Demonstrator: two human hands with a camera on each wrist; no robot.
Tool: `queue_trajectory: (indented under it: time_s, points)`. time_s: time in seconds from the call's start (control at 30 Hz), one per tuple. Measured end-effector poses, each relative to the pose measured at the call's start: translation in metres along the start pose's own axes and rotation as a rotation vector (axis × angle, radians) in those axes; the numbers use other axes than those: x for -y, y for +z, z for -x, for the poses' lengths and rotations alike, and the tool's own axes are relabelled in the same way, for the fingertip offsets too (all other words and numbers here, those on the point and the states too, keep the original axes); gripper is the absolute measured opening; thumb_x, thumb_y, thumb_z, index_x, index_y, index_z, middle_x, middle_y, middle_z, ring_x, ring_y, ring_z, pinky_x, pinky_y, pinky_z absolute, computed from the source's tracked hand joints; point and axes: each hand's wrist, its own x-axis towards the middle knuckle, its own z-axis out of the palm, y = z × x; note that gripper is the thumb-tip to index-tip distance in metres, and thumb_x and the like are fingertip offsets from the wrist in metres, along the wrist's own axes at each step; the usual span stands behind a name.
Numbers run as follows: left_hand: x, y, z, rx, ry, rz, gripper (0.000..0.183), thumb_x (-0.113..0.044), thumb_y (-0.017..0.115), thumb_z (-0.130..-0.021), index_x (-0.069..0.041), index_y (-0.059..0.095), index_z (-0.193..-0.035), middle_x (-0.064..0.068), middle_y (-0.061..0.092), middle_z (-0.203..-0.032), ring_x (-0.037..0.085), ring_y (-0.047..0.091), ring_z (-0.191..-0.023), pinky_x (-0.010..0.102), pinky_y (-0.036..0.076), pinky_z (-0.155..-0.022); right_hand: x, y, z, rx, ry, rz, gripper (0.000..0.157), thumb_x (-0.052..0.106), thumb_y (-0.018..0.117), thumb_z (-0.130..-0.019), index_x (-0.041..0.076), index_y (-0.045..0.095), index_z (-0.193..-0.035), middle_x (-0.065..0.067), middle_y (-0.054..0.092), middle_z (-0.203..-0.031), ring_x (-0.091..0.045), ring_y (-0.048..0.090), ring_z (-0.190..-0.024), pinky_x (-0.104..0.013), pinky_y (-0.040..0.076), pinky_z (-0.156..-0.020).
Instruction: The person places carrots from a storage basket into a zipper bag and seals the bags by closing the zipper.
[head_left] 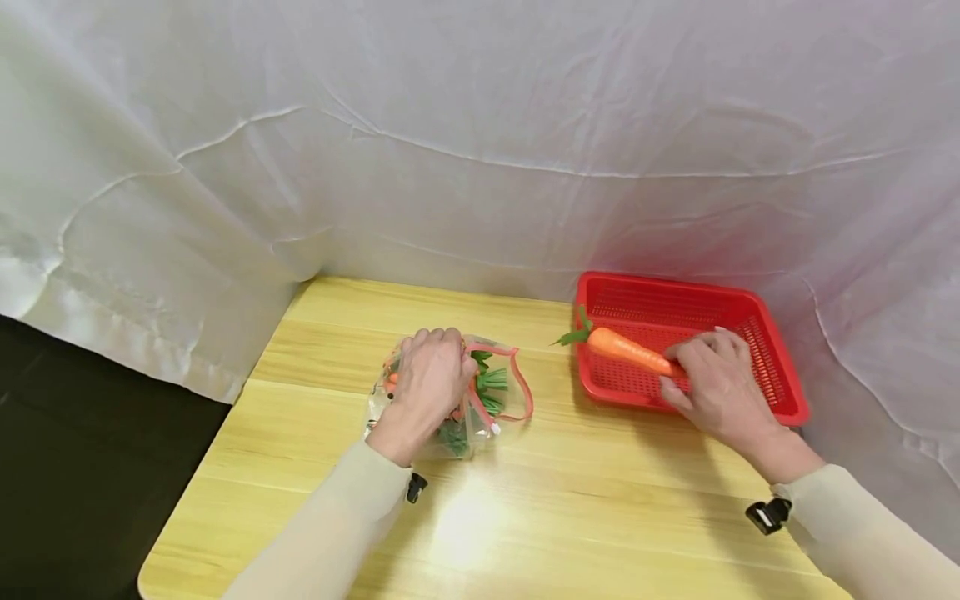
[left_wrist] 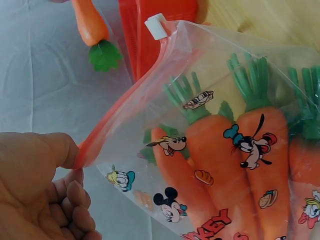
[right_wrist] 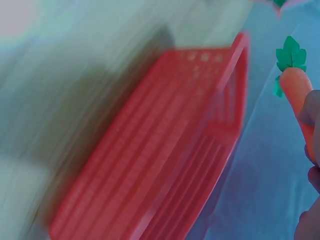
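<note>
My left hand (head_left: pixel 431 379) pinches the red-edged rim of a clear zip bag (left_wrist: pixel 130 165) printed with cartoon figures. Its mouth stands open toward the right, a white slider (left_wrist: pixel 157 26) on the red strip. Inside lie several orange carrots (left_wrist: pixel 212 155) with green stalks. Over the red basket (head_left: pixel 780 375), my right hand (head_left: pixel 716 379) holds a single carrot (head_left: pixel 630 350) by its narrow end, leafy top pointing left toward the bag. In the right wrist view that carrot (right_wrist: pixel 296 87) shows at the right edge, with only part of the hand visible.
The perforated red basket stands at the wooden table's (head_left: pixel 570 500) back right, close to a pale hanging cloth (head_left: pixel 480 150) that walls in the back and sides. Dark floor (head_left: pixel 90 467) lies beyond the table's left edge. A black strap buckle (head_left: pixel 768 515) sits at the right wrist.
</note>
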Motion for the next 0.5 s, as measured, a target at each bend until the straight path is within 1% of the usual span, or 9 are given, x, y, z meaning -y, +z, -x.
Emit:
queue_trajectory:
  time_s: [0.13, 0.27, 0.37, 0.5]
  points:
    - [0.000, -0.005, -0.002, 0.007, 0.003, 0.012, 0.024, -0.008, 0.065, -0.087, -0.014, 0.049, -0.070, 0.000, 0.045, -0.064, 0.022, 0.039, -0.064, 0.033, 0.027, -0.066, 0.029, 0.008, -0.009, -0.014, -0.060, -0.077, 0.025, 0.022, 0.067, -0.083, 0.006, 0.064, -0.102, -0.008, 0.065, -0.089, -0.039, 0.054, -0.099, -0.064, 0.033, -0.097]
    - [-0.002, -0.009, -0.004, 0.041, -0.004, 0.029, 0.020, -0.007, 0.063, -0.088, -0.014, 0.051, -0.073, 0.000, 0.048, -0.066, 0.023, 0.042, -0.066, 0.033, 0.030, -0.067, 0.056, 0.024, -0.019, -0.022, -0.127, -0.151, 0.025, 0.019, 0.072, -0.083, 0.007, 0.065, -0.103, -0.005, 0.066, -0.088, -0.037, 0.056, -0.097, -0.059, 0.037, -0.089]
    - [-0.004, -0.012, -0.006, 0.071, -0.019, 0.038, 0.019, -0.008, 0.062, -0.090, -0.014, 0.052, -0.074, 0.001, 0.050, -0.068, 0.024, 0.043, -0.068, 0.034, 0.031, -0.069, 0.077, 0.040, -0.027, -0.001, -0.154, -0.189, 0.025, 0.018, 0.076, -0.083, 0.009, 0.066, -0.104, -0.002, 0.067, -0.089, -0.033, 0.056, -0.097, -0.054, 0.039, -0.087]
    - [-0.008, -0.015, -0.008, 0.100, -0.035, 0.045, 0.019, -0.010, 0.062, -0.090, -0.014, 0.052, -0.075, 0.001, 0.052, -0.070, 0.024, 0.045, -0.070, 0.034, 0.032, -0.070, 0.101, 0.063, -0.038, 0.054, -0.156, -0.224, 0.022, 0.018, 0.077, -0.086, 0.012, 0.067, -0.104, 0.001, 0.066, -0.091, -0.025, 0.053, -0.098, -0.046, 0.040, -0.085]
